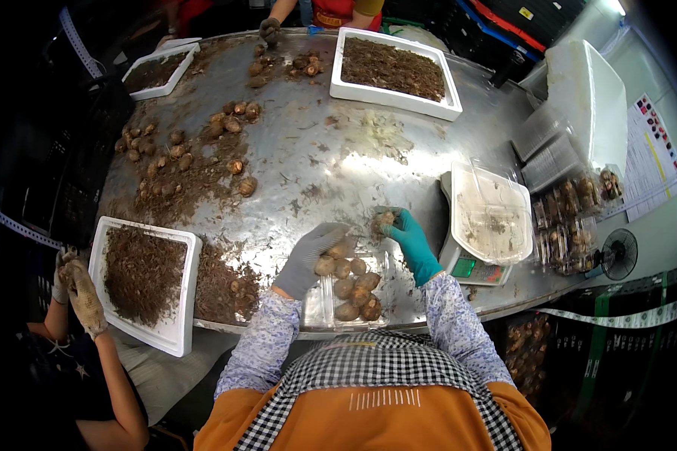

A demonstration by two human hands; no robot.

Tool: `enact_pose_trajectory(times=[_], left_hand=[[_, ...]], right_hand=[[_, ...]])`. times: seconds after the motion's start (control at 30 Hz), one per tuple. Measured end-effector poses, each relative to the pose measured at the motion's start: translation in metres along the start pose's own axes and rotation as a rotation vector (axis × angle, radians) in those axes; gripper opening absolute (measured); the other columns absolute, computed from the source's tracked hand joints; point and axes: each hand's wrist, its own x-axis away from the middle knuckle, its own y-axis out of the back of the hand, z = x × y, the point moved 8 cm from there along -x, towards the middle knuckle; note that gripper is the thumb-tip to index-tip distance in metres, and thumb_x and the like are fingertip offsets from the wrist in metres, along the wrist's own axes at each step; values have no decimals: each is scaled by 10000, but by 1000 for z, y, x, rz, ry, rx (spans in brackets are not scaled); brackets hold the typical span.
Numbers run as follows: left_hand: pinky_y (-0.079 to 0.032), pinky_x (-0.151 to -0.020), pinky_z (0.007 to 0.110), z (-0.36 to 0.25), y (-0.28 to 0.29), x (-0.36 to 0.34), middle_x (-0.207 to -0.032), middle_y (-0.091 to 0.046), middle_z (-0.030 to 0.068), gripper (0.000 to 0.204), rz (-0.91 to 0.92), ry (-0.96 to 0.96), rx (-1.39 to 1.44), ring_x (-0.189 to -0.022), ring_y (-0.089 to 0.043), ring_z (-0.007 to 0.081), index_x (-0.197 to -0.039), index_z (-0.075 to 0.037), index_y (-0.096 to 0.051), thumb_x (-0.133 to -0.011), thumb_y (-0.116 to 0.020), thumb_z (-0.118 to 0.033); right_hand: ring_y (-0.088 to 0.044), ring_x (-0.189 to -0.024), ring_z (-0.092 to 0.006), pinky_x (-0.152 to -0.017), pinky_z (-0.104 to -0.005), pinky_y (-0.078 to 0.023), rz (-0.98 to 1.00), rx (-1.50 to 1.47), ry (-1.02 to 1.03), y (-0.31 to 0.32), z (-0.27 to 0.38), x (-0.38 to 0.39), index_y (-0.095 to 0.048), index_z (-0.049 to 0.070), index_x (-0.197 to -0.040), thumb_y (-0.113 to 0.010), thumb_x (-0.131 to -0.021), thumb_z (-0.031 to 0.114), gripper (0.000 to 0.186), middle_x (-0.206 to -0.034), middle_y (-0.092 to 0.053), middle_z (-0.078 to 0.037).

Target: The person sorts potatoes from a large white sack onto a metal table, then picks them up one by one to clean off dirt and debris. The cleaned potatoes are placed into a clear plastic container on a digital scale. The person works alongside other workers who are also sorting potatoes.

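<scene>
Brown root is in the right hand, teal glove, fingers closed on it, above the table just past the far end of the clear plastic tray. Roots in the tray sit in a loose cluster. Left hand, grey glove, is at the tray's far left corner, fingers bent over the roots there; can't tell if it grips one or just rests on them.

Step looks like filling the tray by hand, with the held root being handled or checked. My read: next move calls for bringing it back over the tray and setting it in a gap without knocking the others, left hand out of the way.

Right of that: scale with a pale pan on top, then filled clear packs by the wall. Left: foam box of brown litter, loose roots beyond it. Co-workers' gloved hands at lower left and the far edge.
</scene>
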Motion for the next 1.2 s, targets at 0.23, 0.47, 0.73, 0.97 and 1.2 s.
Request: enact_pose_trajectory(times=[0.23, 0.47, 0.73, 0.97, 1.2], left_hand=[[-492, -572, 206, -10, -47, -20, -996, -590, 36, 510, 32, -20, -4, -766, -567, 78, -1321, -46, -481, -976, -466, -421], [-504, -656, 246, -24, -63, -4, -1057, -576, 51, 537, 75, -162, -14, -836, -575, 123, -1293, -23, -462, -930, -559, -405], [-513, -788, 305, -50, -69, 28, -1217, -559, 107, 435, -177, -395, -322, -1011, -581, 176, -1285, 6, -456, -934, -565, -226], [-480, -865, 284, -36, -63, 29, -1204, -569, 108, 491, -200, -335, -317, -1032, -567, 172, -1343, 20, -408, -932, -554, -206], [-479, -782, 239, -47, -72, 42, -1047, -628, 89, 442, -216, -322, -486, -871, -595, 124, -1320, 18, -471, -928, -521, -180]], right_hand=[[-530, -1130, -178, -998, -337, -409, 166, -124, 122, -48, 50, -9, -514, 70, -1268, -636, -873, 109, 415, -1292, -546, -70], [-624, -905, -224, -802, -335, -494, -41, 528, 545, -51, 109, 1, -661, 64, -1059, -591, -877, 150, 213, -962, -657, -99], [-610, -952, -275, -877, -346, -481, -183, 807, 591, -12, 70, -20, -535, 69, -1271, -540, -807, 22, 466, -1075, -636, -121], [-520, -1169, -185, -967, -327, -422, 342, 280, 163, -50, 83, 26, -491, 108, -1343, -641, -862, 215, 515, -1308, -534, -74], [-506, -1167, -188, -953, -318, -429, 382, -22, 179, -60, 79, 24, -487, 90, -1311, -647, -846, 158, 496, -1282, -544, -68]])
